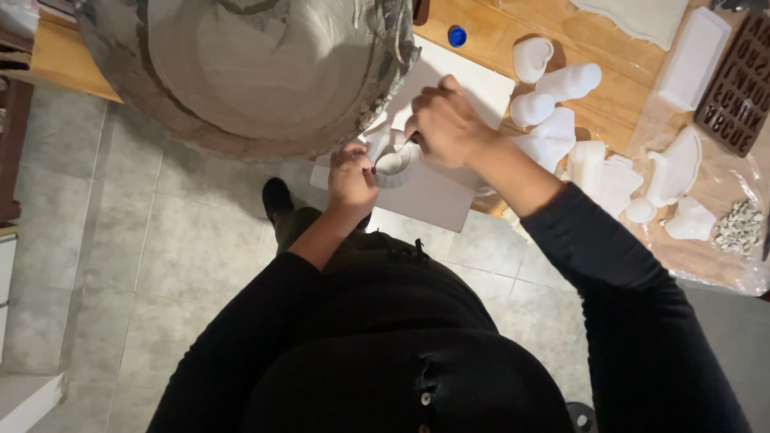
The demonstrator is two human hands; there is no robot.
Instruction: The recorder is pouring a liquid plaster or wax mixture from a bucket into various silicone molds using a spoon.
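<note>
My left hand (351, 178) grips the near side of a small white round mould (393, 164) that rests on a white board (433, 196) at the table's edge. My right hand (449, 124) is closed on a thin tool whose tip dips into the mould's pale filling. Just beyond both hands a large grey bowl (249, 72) smeared with plaster leans over the table edge. The tool is mostly hidden by my fingers.
Several white moulds and cast pieces (561, 84) lie on the wooden table (601, 48) to the right, with a brown letter mould (738, 84), a blue cap (457, 36) and a small heap of grey chips (739, 227). Grey floor tiles (160, 240) lie below.
</note>
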